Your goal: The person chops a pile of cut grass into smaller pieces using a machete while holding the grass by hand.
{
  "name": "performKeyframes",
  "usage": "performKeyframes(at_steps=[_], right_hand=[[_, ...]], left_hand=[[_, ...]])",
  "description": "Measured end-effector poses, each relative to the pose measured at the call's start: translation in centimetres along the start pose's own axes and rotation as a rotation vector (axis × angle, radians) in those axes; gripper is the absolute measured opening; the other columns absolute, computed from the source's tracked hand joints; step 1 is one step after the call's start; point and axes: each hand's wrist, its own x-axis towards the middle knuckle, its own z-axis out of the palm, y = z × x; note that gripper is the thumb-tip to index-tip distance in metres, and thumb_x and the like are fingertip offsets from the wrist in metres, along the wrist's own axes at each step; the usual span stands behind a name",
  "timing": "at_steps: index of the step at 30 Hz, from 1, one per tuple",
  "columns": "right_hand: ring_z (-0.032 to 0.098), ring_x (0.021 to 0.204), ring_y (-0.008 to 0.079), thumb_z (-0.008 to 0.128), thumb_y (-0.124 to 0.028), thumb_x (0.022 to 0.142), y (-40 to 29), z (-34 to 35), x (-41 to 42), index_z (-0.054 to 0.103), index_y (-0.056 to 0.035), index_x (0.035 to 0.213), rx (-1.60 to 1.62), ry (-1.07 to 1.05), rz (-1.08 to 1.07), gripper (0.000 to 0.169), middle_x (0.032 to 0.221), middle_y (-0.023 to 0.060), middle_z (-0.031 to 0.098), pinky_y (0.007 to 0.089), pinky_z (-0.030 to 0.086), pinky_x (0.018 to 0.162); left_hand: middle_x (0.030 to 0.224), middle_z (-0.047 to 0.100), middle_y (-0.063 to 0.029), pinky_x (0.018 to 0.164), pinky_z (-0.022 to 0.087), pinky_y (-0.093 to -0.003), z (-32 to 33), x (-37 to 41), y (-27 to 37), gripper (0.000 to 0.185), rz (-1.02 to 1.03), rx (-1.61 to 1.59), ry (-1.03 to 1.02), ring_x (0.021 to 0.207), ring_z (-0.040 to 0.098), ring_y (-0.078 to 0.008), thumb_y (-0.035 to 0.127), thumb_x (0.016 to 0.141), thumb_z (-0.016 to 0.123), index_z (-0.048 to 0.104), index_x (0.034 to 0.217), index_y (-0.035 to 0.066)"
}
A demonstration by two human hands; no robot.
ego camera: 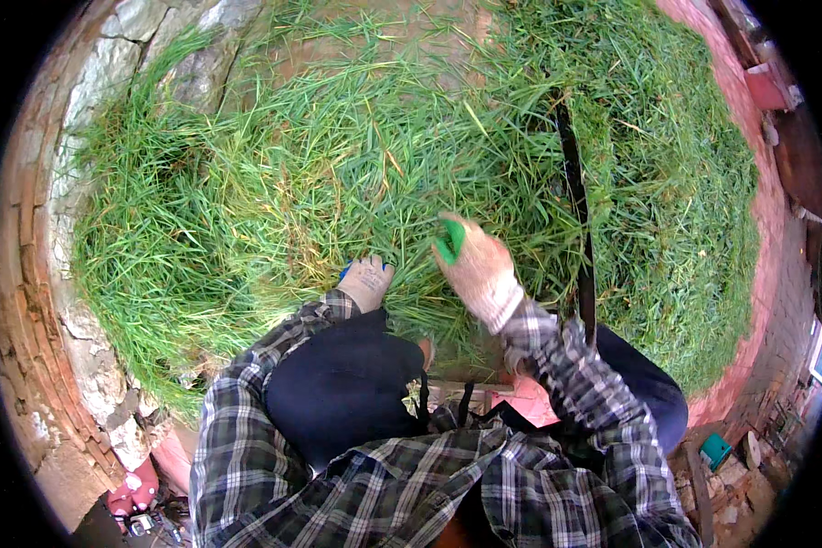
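Loose cut green grass (329, 178) with some yellow stems spreads in front of me. My left hand (366, 282), in a pale knit glove with blue at the fingertips, rests on its near edge beside my knee. The fingers point down into the grass, so their grip is hidden. My right hand (479, 270), in a similar glove with green coating, is just above the heap and slightly blurred. Its fingers curl toward the thumb, and whether any stems are inside is unclear. Right of it, a long dark narrow blade or bar (579, 205) stands between my knees, its lower end near my right leg.
Shorter grass pieces (671, 246) cover the ground right of the blade, bounded by a pink ledge (760, 274). Rough stones (103, 75) and a brick wall (24, 294) border the left. A teal container (714, 451) lies low right. Red-pink objects (135, 488) are at lower left.
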Motion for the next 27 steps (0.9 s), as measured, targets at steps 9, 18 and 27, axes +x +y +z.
performKeyframes(at_steps=[9,18,27], right_hand=[[0.060,0.130,0.0342,0.085,-0.043,0.080,2.1,3.9,22.0,0.042,-0.0127,0.155,-0.545,-0.144,-0.351,0.092,0.141,0.0136,0.062,0.0519,0.044,0.112],[0.073,0.078,0.0347,0.061,-0.013,0.089,9.3,11.5,8.8,0.045,-0.0108,0.156,-0.409,-0.494,0.061,0.069,0.087,0.0139,0.074,0.0502,0.060,0.071],[0.072,0.100,0.0328,0.070,-0.022,0.090,14.0,15.1,1.8,0.073,-0.0074,0.119,-0.454,-0.806,-0.185,0.033,0.111,0.0169,0.073,0.0423,0.059,0.087]], left_hand=[[0.121,0.062,-0.0246,0.104,0.046,-0.0583,2.0,-2.2,-0.5,0.032,0.095,0.110,0.151,0.120,0.059,-0.0425,0.020,0.090,0.059,0.068,0.120,0.010],[0.135,0.058,-0.0220,0.121,0.026,-0.0661,-2.3,-0.5,-3.6,0.051,0.078,-0.044,0.271,0.140,0.046,-0.0442,0.015,0.087,0.062,0.061,0.138,0.017],[0.144,0.048,-0.0312,0.128,0.017,-0.0596,-5.5,2.9,-4.7,0.087,0.285,-0.106,0.073,0.142,0.040,-0.0502,0.034,0.063,0.086,0.057,0.142,0.011]])
